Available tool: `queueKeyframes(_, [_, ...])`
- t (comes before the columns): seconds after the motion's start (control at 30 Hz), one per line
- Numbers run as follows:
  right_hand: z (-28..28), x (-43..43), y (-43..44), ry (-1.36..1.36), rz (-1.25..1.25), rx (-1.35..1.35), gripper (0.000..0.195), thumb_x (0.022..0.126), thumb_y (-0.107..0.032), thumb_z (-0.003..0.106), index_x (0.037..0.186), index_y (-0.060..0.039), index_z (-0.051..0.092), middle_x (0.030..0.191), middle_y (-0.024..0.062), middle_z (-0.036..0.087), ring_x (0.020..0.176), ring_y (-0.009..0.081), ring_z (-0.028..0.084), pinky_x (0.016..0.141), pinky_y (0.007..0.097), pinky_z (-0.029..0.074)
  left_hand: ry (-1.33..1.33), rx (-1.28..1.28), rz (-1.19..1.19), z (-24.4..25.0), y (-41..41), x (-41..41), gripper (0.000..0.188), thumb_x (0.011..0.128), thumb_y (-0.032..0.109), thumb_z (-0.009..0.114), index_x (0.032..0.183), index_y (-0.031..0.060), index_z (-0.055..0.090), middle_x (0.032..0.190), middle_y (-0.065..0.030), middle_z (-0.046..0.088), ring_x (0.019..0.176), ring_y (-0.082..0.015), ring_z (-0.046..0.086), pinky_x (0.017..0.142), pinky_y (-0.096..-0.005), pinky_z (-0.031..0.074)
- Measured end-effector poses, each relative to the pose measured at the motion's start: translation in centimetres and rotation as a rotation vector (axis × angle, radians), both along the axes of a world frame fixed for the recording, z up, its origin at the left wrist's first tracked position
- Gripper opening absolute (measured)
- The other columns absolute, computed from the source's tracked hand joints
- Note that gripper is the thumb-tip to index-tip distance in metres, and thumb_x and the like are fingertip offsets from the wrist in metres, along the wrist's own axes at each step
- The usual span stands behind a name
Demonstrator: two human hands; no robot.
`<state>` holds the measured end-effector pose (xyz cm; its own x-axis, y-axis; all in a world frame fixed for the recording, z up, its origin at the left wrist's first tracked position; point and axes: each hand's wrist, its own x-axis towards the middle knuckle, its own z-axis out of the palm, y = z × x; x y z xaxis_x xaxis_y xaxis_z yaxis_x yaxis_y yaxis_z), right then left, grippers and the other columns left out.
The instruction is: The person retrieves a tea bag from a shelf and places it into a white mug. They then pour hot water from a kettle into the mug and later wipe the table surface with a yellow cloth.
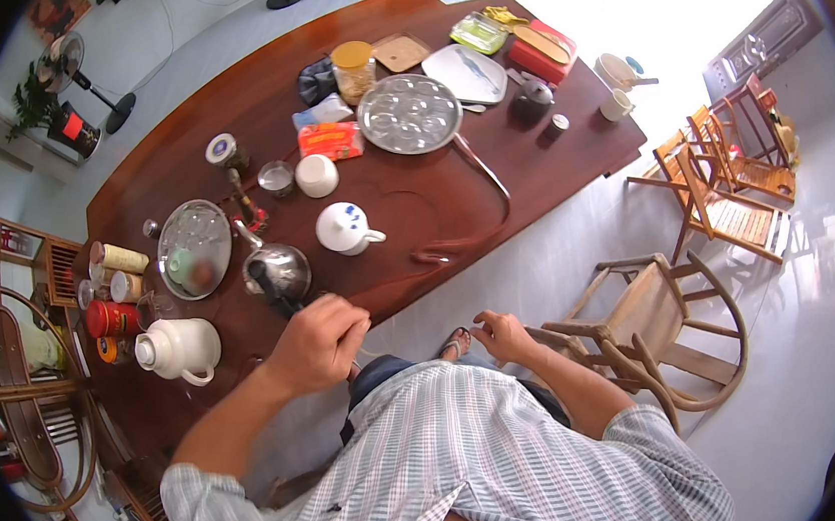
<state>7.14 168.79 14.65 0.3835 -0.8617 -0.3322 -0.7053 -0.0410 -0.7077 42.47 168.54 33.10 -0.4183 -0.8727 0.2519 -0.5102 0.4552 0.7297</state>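
My left hand (319, 345) is half closed at the table's near edge, overlapping the end of the black handle of a metal kettle (277, 270); whether it grips the handle is hidden. My right hand (504, 337) hangs over the floor beside a wooden chair, fingers loosely bent and apart, holding nothing visible. On the dark wooden table (407, 207), a white lidded teapot with blue marks (345, 229) stands right of the kettle. Left of the kettle lies a round metal tray (195, 248) with glasses and a pale green cup. A cream thermos jug (179, 349) stands nearer me.
Jars and a red tin (112, 320) stand at the left edge. Farther back are a white cup (316, 175), a round tray of glasses (409, 114), a white plate (464, 73) and a dark teapot (531, 102). Wooden chairs (639, 304) stand at the right.
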Motion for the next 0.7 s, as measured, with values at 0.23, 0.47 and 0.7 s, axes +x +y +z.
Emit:
queueKeyframes(0.23, [-1.2, -12.9, -1.4, 0.172, 0.252, -0.130, 0.030, 0.091, -0.028, 0.067, 0.106, -0.0028, 0.066, 0.082, 0.0221, 0.070, 0.087, 0.0401, 0.068, 0.076, 0.0491, 0.054, 0.101, -0.084, -0.061, -6.4, -8.0, -15.7, 0.007, 0.085, 0.005, 0.069, 0.087, 0.0000, 0.064, 0.082, -0.0149, 0.064, 0.079, -0.0347, 0.062, 0.070, -0.0429, 0.051])
queueKeyframes(0.47, [-0.4, -27.8, 0.1, 0.266, -0.063, -0.165, 0.020, 0.092, -0.020, 0.064, 0.094, -0.0004, 0.067, 0.080, 0.0223, 0.068, 0.080, 0.0418, 0.066, 0.074, 0.0490, 0.053, -0.038, 0.132, -0.307, -10.8, -9.5, -23.1, 0.017, 0.083, 0.005, 0.072, 0.078, 0.0015, 0.056, 0.079, -0.0144, 0.060, 0.078, -0.0349, 0.061, 0.071, -0.0437, 0.050])
queueKeyframes(0.7, [-0.9, -36.1, 0.0, 0.360, -0.404, 0.001, 0.021, 0.091, -0.023, 0.063, 0.094, -0.0027, 0.068, 0.092, 0.0225, 0.070, 0.090, 0.0418, 0.067, 0.079, 0.0492, 0.053, 0.034, 0.221, -0.288, -13.9, -16.3, -32.3, 0.014, 0.082, 0.001, 0.069, 0.083, 0.0022, 0.055, 0.079, -0.0149, 0.059, 0.077, -0.0356, 0.060, 0.070, -0.0446, 0.049])
